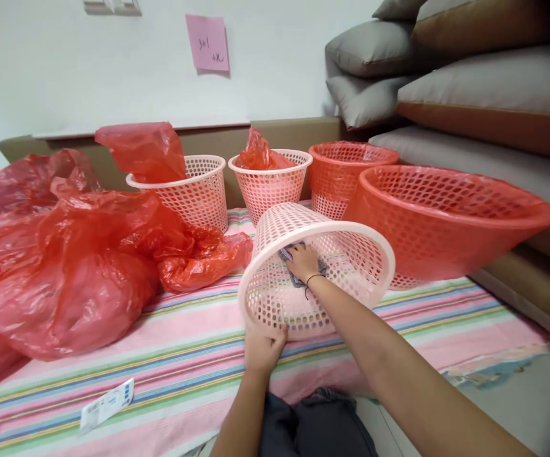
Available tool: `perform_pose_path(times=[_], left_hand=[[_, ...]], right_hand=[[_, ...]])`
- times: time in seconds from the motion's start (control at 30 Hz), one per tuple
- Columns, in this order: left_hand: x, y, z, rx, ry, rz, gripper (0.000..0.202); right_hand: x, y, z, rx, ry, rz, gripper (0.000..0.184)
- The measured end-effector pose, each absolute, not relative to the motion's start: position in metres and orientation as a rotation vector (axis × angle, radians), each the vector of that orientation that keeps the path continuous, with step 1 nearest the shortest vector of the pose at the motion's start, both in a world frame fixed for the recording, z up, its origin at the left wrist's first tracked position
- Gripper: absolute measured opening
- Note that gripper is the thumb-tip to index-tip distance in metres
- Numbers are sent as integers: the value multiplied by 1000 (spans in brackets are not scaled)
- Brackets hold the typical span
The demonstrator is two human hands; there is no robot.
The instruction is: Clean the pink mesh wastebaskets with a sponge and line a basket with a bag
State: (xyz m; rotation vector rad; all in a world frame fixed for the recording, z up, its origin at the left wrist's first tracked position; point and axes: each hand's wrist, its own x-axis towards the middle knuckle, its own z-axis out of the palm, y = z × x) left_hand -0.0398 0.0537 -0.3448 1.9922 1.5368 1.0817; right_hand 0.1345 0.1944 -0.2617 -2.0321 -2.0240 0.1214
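Note:
A pale pink perforated plastic basket (388, 261) lies tipped on its side, its mouth facing me. My left hand (264, 346) has its fingers closed around the lower rim. Inside the basket, my right hand (304, 261) presses a dark, patterned cloth (298, 279) against the inner wall. A thin black band circles the right wrist. Part of the cloth is hidden under the fingers.
Two pale baskets (213, 190) (282, 190) with red bags stand behind. To the right are two red-lined baskets (329, 174) (413, 235). Crumpled red plastic bags (75, 266) cover the left. A white label (107, 406) lies on the striped cloth (180, 355). Grey cushions (484, 82) are stacked right.

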Motion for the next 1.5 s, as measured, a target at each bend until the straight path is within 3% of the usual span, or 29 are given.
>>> perform_pose_path(times=[0.27, 0.73, 0.83, 0.93, 1.03, 1.1, 1.17, 1.3, 1.5], left_hand=[[-37, 55, -351, 2059, 1561, 1051, 49], [-37, 42, -328, 1793, 1401, 1326, 41], [-45, 32, -307, 1600, 1497, 1520, 57], [-49, 30, -255, 1533, 1508, 1859, 71], [-45, 42, -190, 1827, 1408, 2110, 51], [-40, 53, -156, 1939, 1323, 2103, 33], [-34, 62, -137, 2003, 1267, 1989, 28], [-26, 71, -136, 2063, 1200, 1823, 19], [-24, 80, -147, 1900, 998, 1875, 16]], right_hand=[[140, 182, -272, -1977, -2121, 164, 38], [135, 12, -275, -1742, -2172, 213, 44], [134, 14, -275, -1740, -2150, 232, 44], [134, 17, -275, -1737, -2149, 249, 44], [135, 19, -275, -1740, -2156, 256, 45], [136, 19, -275, -1741, -2163, 252, 44], [135, 19, -278, -1740, -2171, 246, 44], [134, 15, -284, -1719, -2141, 202, 44], [146, 62, -258, -1546, -2079, 367, 34]])
